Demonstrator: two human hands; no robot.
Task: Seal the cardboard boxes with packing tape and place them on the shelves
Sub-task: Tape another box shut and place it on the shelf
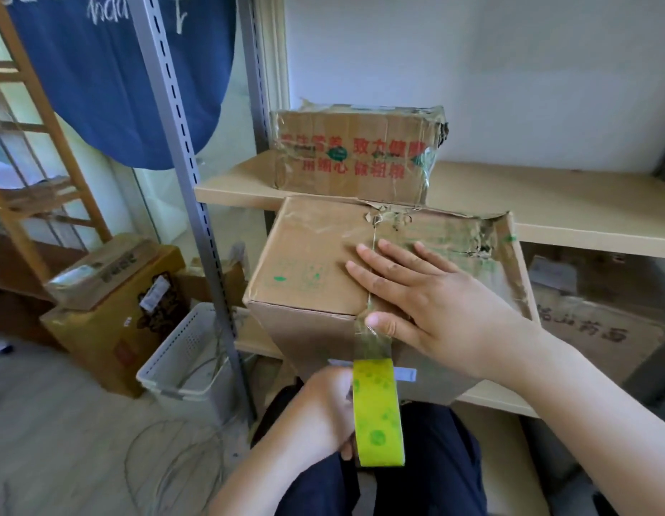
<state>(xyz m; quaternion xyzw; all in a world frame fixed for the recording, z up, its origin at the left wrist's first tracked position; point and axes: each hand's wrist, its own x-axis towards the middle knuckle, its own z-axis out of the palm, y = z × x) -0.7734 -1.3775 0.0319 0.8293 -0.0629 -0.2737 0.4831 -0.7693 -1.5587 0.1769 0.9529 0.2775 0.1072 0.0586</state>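
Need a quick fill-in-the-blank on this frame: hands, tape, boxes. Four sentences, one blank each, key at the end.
1. The roll of yellow-green packing tape is gripped by the ___ hand.
2. The right hand lies flat on top of the brown cardboard box, its thumb pressing down the clear ___.
3. The taped cardboard box with red lettering sits on the pale wooden ___.
4. The perforated plastic basket on the floor is ___ in colour.

Missing words: left; tape; shelf; white

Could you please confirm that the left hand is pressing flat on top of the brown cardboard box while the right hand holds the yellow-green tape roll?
Not quite: the hands are swapped. In the head view, the right hand presses flat on the brown cardboard box, while the left hand holds the yellow-green tape roll.
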